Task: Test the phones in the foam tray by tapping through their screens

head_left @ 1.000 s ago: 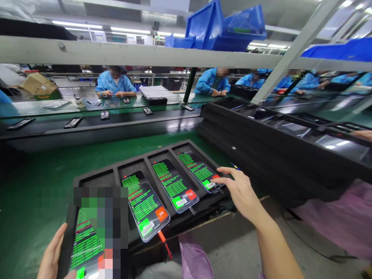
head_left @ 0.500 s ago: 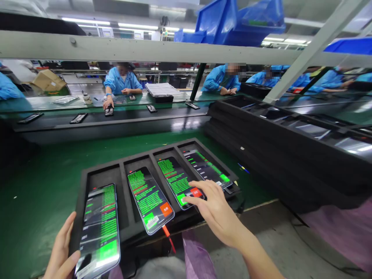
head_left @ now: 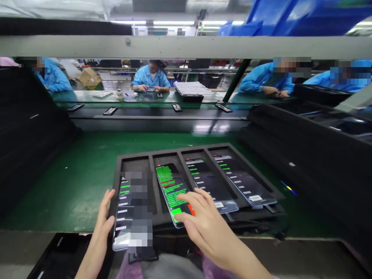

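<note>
The left hand (head_left: 100, 221) is held at the left edge of a black foam tray (head_left: 150, 164), its fingers extended and its thumb parted from them; whether the tray is being gripped cannot be told. Just beside that thumb, the leftmost smartphone (head_left: 122, 217) is seated in the first compartment, partly obscured by pixelation. The right hand (head_left: 207, 224) is held over the lower part of the second smartphone (head_left: 168, 186), with thumb and forefinger spread apart and nothing pinched between them. The thumb tip is placed over a green on-screen button (head_left: 176, 212), though actual contact cannot be confirmed; a red button (head_left: 191, 209) is partly covered by the hand. The third smartphone (head_left: 207, 182) and the fourth smartphone (head_left: 247, 178) are set in the compartments to the right, beyond the right hand.

On the second screen, dense green lines are shown with some red ones among them, too small to be read. On the third and fourth, short green and white rows are displayed on black. White labels (head_left: 255, 198) are seen near their lower ends, their print illegible.
</note>
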Motion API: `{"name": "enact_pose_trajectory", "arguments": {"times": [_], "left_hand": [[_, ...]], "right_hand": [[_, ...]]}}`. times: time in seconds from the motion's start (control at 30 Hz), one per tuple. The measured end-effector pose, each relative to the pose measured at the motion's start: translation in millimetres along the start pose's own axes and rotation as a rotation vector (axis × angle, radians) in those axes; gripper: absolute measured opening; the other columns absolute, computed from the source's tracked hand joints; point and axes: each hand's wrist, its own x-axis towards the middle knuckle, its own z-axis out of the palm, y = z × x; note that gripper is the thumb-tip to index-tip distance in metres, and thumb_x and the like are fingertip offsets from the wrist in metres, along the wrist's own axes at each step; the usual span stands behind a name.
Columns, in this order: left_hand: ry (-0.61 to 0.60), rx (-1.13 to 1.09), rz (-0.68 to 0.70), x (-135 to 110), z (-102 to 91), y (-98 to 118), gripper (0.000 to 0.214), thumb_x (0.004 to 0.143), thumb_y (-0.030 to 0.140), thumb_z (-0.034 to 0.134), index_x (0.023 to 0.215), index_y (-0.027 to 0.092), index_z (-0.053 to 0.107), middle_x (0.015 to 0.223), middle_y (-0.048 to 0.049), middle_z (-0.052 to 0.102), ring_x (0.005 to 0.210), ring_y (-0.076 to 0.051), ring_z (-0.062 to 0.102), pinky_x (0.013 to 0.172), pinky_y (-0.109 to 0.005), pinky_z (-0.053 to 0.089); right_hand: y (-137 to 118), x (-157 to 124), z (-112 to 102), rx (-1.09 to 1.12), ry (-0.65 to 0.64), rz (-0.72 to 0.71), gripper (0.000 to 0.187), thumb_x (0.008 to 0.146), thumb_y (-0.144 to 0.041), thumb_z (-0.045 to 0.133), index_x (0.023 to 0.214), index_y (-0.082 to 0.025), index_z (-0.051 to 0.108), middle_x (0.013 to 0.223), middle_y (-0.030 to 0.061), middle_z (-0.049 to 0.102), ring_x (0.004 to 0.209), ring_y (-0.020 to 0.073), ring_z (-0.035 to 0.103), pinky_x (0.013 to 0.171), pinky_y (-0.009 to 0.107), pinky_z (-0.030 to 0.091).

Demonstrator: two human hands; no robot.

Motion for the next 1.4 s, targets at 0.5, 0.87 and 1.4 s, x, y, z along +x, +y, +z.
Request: {"name": "enact_pose_trajectory", "arguments": {"times": [0.5, 0.87, 1.4], "left_hand": [[-0.201, 0.471, 0.284, 15.8, -26.3, 5.6, 0.054, 0.088, 0.062, 0.022, 0.113, 0.03, 0.059, 0.144, -0.0053, 0.032, 0.115, -0.028, 0.051, 0.093, -0.045, 0.043], [-0.154, 0.531, 0.347, 18.0, -22.7, 7.0, 0.058, 0.087, 0.065, 0.021, 0.108, 0.032, 0.065, 0.141, -0.0029, 0.041, 0.115, -0.028, 0.053, 0.087, -0.041, 0.049], [0.013, 0.269, 0.286, 23.3, -21.0, -15.3, 0.061, 0.085, 0.067, 0.025, 0.124, 0.027, 0.051, 0.133, -0.0067, 0.046, 0.104, -0.024, 0.055, 0.086, -0.037, 0.048]], "right_hand": [[38.5, 11.2, 2.0, -0.086, -0.082, 0.081, 0.043, 0.094, -0.027, 0.025, 0.093, -0.026, 0.068, 0.101, 0.0071, 0.058, 0.099, 0.0206, 0.053, 0.099, 0.05, 0.032], [49.6, 26.5, -4.8, -0.116, -0.159, 0.159, 0.047, 0.095, -0.034, 0.022, 0.1, -0.028, 0.068, 0.103, 0.008, 0.059, 0.099, 0.0236, 0.053, 0.09, 0.048, 0.041], [85.4, 12.0, -30.9, -0.187, -0.137, 0.446, 0.05, 0.095, -0.039, 0.019, 0.105, -0.029, 0.068, 0.116, 0.009, 0.055, 0.114, 0.0263, 0.048, 0.097, 0.052, 0.038]]}}
